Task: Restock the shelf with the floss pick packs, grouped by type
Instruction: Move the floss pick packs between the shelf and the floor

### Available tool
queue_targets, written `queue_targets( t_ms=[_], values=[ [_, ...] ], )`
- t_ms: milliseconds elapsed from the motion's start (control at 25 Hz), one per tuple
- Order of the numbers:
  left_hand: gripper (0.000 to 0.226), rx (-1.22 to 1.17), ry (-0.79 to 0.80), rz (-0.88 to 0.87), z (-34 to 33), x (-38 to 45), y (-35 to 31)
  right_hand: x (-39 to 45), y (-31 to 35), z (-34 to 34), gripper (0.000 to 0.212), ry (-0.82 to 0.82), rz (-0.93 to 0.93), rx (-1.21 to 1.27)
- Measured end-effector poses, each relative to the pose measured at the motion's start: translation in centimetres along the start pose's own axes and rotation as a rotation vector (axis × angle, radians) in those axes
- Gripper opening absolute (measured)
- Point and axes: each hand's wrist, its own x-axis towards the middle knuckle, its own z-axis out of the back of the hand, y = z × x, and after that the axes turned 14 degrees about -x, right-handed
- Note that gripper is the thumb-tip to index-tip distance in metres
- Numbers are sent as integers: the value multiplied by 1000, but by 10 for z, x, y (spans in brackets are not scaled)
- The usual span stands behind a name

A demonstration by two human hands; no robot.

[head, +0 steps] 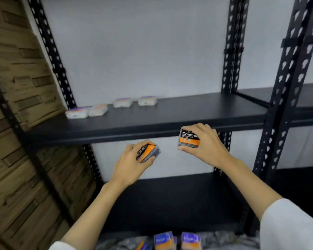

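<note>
Spare packs (177, 240): blue-and-orange, waiting low at the front.
Left hand (132, 163): clamped round a charcoal pack (147, 153), below the shelf (188, 112).
Right hand (204, 141): grips another charcoal box (189, 138) at the shelf edge, likely starting a separate group.
White packs (112, 107): four, far left.

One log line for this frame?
left hand: holds charcoal pack | right hand: holds charcoal pack | shelf: four white packs

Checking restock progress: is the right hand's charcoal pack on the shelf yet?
No. The right hand grips the charcoal floss pack in front of the shelf edge.
</note>
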Motion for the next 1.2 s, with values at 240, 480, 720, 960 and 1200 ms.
queue_targets(
  t_ms=[240, 480, 720, 960, 1200],
  values=[
    [53, 51, 124, 317, -47, -73, 129, -88, 13, -118, 64, 304, -50, 48],
    [58, 38, 276, 589, -116, -133, 245, -165, -5, -240, 67, 630, -120, 9],
    [60, 111, 386, 684, -160, -157, 311, -207, -12, -317, 66, 820, -144, 22],
    [65, 120, 413, 690, -191, -159, 349, -209, -3, -361, 66, 817, -71, 43],
    [70, 188, 410, 611, -205, -164, 363, -206, 5, -377, 67, 816, -15, 24]
  ],
)
